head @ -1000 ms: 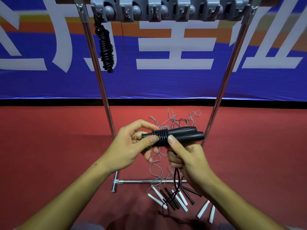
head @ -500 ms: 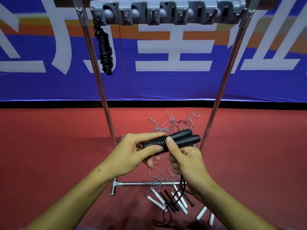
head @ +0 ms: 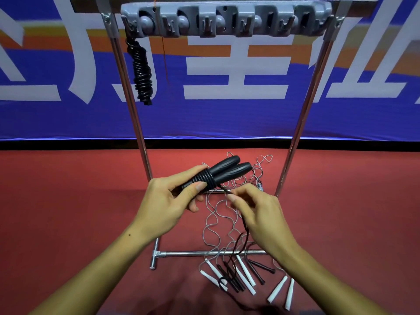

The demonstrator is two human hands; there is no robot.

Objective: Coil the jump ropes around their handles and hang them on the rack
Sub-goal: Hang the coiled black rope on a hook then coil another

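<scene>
Your left hand (head: 168, 201) grips the paired black handles (head: 223, 172), partly coiled | your right hand (head: 256, 212) pinches the black rope (head: 242, 220) below them | one coiled rope (head: 141, 71) hangs on the rack (head: 225, 19).

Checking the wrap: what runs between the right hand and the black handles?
In the head view, a taut stretch of black rope runs from the coils on the black handles to the right hand.

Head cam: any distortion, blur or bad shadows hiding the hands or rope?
Head view: wide-angle bowing, rack uprights splay and curve. Left hand and black handles are sharp; right hand fingertips slightly soft where they pinch the black cord. Even lighting, mild sheen on the grey hook bar. Bottom edge is dark, shading the handles on the floor.
</scene>
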